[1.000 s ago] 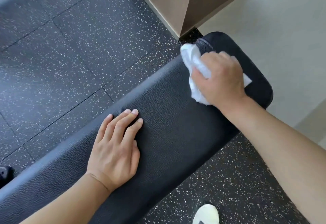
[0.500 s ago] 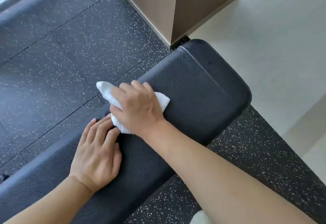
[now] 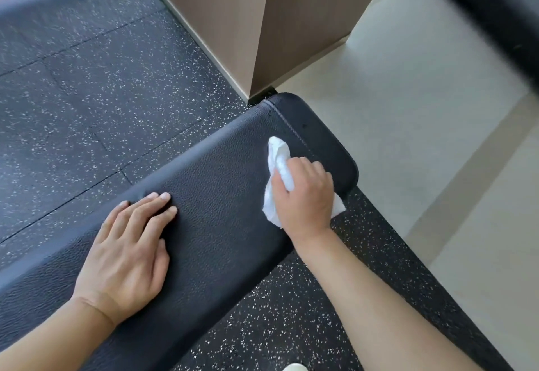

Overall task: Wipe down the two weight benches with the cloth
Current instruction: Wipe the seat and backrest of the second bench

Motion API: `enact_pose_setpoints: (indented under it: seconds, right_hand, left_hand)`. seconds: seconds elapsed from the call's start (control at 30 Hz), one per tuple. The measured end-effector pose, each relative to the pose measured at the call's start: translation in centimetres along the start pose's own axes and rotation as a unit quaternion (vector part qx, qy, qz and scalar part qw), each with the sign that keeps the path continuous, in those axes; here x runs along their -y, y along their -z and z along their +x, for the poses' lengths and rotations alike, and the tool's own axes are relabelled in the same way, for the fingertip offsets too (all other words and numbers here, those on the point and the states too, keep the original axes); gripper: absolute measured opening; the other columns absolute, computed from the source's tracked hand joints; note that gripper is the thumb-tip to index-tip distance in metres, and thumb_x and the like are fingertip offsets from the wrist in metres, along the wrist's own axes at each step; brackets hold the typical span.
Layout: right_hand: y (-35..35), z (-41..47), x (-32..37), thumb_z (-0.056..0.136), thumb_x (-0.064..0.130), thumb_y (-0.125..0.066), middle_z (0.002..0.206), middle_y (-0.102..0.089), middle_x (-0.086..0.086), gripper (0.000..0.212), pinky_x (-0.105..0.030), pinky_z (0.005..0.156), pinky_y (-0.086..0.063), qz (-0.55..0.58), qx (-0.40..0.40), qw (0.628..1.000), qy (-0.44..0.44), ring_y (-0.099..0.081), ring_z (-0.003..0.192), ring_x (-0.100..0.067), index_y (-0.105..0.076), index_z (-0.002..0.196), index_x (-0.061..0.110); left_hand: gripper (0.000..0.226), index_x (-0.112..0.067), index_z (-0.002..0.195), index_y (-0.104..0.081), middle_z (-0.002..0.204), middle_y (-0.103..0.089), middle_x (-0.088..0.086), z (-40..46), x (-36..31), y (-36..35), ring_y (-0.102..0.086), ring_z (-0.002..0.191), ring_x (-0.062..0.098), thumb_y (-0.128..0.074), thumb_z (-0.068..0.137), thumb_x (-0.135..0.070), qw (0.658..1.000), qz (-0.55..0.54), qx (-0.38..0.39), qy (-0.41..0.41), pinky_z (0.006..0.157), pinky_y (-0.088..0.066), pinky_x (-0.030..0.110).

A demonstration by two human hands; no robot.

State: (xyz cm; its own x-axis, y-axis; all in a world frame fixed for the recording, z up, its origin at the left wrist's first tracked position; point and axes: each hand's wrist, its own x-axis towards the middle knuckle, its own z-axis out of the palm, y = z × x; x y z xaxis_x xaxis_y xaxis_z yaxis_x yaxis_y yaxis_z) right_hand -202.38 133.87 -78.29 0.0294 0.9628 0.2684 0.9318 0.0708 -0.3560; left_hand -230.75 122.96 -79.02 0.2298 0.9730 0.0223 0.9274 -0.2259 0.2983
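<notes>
We are bracing the bench [image 3: 221, 195] with our flat, spread left hand [image 3: 128, 254] while our right hand [image 3: 303, 198] is gripping the cloth [image 3: 278, 163]; pressing firmly should reach the end seam.

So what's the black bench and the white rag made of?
The long black padded bench looks like leather or vinyl: its matte surface has a pebbly grain and a stitched seam near the end. The crumpled white cloth under the right hand looks like soft fabric or thick paper; I can't tell which.
</notes>
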Motion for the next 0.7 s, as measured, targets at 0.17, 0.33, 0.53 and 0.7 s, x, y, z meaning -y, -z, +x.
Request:
enact_pose_setpoints:
  seconds: [0.17,0.33,0.53,0.7]
  right_hand:
    - [-1.5,-3.4,7.6,0.096,0.035,-0.057,0.077,-0.053,-0.002,0.025,-0.041,0.064,-0.034,-0.005,0.061,0.994,0.089,-0.045,0.073,-0.027,-0.052,0.079,0.016]
    - [-0.4,-5.0,10.3,0.101,0.040,-0.045,0.088,-0.055,-0.001,0.028,-0.040,0.066,-0.036,-0.063,0.153,0.962,0.215,-0.049,0.079,-0.026,-0.058,0.093,0.016]
    - [1.8,-0.4,7.2,0.098,0.042,-0.054,0.097,-0.060,0.000,0.021,-0.042,0.075,-0.041,-0.193,0.185,0.959,0.090,-0.056,0.090,-0.027,-0.056,0.100,0.021]
    - [0.5,-1.9,11.1,0.105,0.041,-0.044,0.103,-0.058,0.004,0.020,-0.043,0.083,-0.044,-0.176,0.162,0.969,-0.064,-0.055,0.097,-0.025,-0.053,0.102,0.023]
  left_hand:
    - [0.051,-0.009,0.138,-0.061,0.154,-0.052,0.010,0.3,-0.1,-0.1,-0.048,0.145,0.034,-0.040,0.095,-0.026,1.000,-0.019,-0.009,-0.006,0.127,-0.025,0.054]
    - [0.055,-0.003,0.134,-0.066,0.148,-0.058,0.015,0.0,-0.1,0.6,-0.054,0.140,0.037,-0.038,0.093,-0.027,1.000,-0.026,0.001,-0.016,0.121,-0.032,0.060]
    - [0.060,-0.004,0.127,-0.073,0.140,-0.066,0.016,0.7,0.3,2.8,-0.063,0.127,0.040,-0.035,0.088,-0.028,0.997,-0.008,0.037,-0.066,0.110,-0.046,0.060]
    - [0.054,-0.012,0.123,-0.076,0.134,-0.069,0.010,-2.0,4.4,4.4,-0.067,0.119,0.037,-0.038,0.087,-0.027,0.991,0.001,0.031,-0.127,0.107,-0.045,0.052]
